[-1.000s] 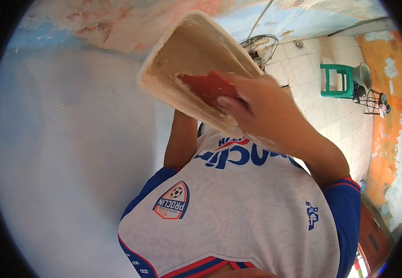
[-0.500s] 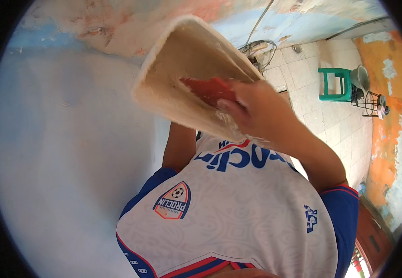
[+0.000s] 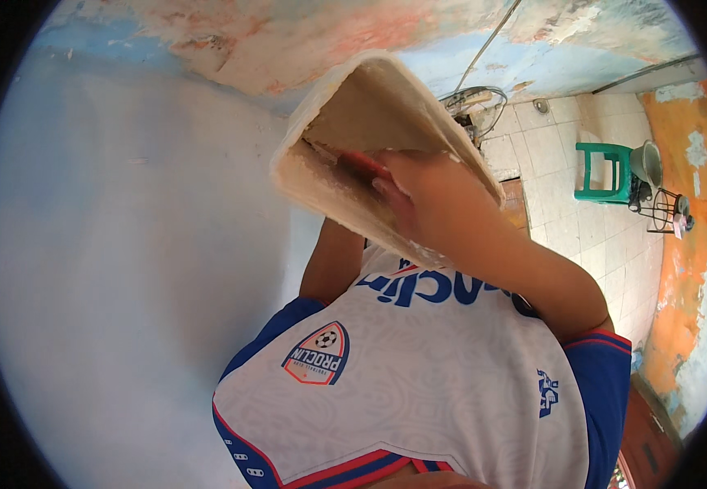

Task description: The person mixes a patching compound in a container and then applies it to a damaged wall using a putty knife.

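An off-white, plaster-caked trough (image 3: 378, 102) is held up in front of my chest, its open side towards me. My right hand (image 3: 427, 191) reaches into it, fingers wrapped round a red scraper (image 3: 362, 163). The scraper's edge lies against the inner wall, where some pale paste sticks. My left forearm (image 3: 333, 261) goes up behind the trough; the left hand itself is hidden by it, so its grip does not show.
A smooth pale wall (image 3: 141, 228) stands close on my left, with peeling, patchy paint (image 3: 288, 41) ahead. On the tiled floor (image 3: 549, 171) to the right are a green stool (image 3: 606, 173), a grey basin (image 3: 647, 161), a black wire rack (image 3: 665, 213) and coiled cable (image 3: 484, 106).
The red scraper and my right hand have gone deeper into the trough, towards its left inner corner. In the picture the trough sits slightly lower and further right, as does the background.
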The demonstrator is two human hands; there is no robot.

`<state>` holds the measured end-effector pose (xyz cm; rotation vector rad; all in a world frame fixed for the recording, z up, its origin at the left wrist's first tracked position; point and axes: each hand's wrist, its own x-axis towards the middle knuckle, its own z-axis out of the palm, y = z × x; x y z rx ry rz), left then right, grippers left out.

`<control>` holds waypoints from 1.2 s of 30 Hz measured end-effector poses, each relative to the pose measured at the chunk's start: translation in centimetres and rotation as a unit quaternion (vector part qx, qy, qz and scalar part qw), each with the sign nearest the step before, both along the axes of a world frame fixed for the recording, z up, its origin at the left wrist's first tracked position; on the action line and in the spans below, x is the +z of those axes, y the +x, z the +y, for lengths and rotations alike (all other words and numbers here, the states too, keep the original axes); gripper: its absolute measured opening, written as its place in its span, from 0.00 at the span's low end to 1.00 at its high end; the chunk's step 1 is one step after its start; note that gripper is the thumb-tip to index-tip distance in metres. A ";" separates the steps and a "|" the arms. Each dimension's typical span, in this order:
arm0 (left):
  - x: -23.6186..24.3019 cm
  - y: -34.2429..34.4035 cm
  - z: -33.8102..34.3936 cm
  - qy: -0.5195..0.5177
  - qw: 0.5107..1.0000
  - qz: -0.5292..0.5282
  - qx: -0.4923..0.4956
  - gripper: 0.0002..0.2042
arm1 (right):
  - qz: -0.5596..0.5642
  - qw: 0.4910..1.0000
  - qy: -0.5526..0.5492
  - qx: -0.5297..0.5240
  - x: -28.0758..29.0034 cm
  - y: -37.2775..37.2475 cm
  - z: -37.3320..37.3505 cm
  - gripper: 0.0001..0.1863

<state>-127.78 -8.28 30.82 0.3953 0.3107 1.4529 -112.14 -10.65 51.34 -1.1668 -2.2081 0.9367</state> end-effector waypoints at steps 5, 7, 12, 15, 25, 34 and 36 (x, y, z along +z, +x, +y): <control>-0.2 -0.3 -0.5 0.000 1.000 0.000 0.013 0.31 | 0.032 0.999 -0.034 0.003 4.7 2.8 -0.8 0.10; -0.1 -0.3 -0.4 0.003 1.000 -0.001 0.015 0.31 | 0.025 1.000 -0.011 0.005 4.0 2.3 -1.0 0.10; -0.4 0.3 0.5 0.012 1.000 -0.012 0.001 0.31 | -0.002 0.999 -0.008 -0.033 0.5 0.8 -0.1 0.12; -0.5 0.1 0.8 0.020 1.000 -0.014 0.004 0.31 | 0.023 0.998 -0.033 -0.041 2.2 2.7 -0.3 0.12; 0.3 0.5 0.7 0.031 0.999 -0.007 -0.010 0.31 | 0.064 0.998 -0.012 -0.019 2.6 2.4 -0.8 0.10; 0.5 0.8 0.0 0.027 1.000 -0.002 -0.002 0.31 | 0.094 0.994 -0.046 -0.039 3.3 3.0 -1.1 0.11; 0.6 0.7 0.1 0.028 1.000 -0.003 -0.001 0.31 | 0.096 0.994 -0.038 -0.041 3.7 3.3 -1.5 0.11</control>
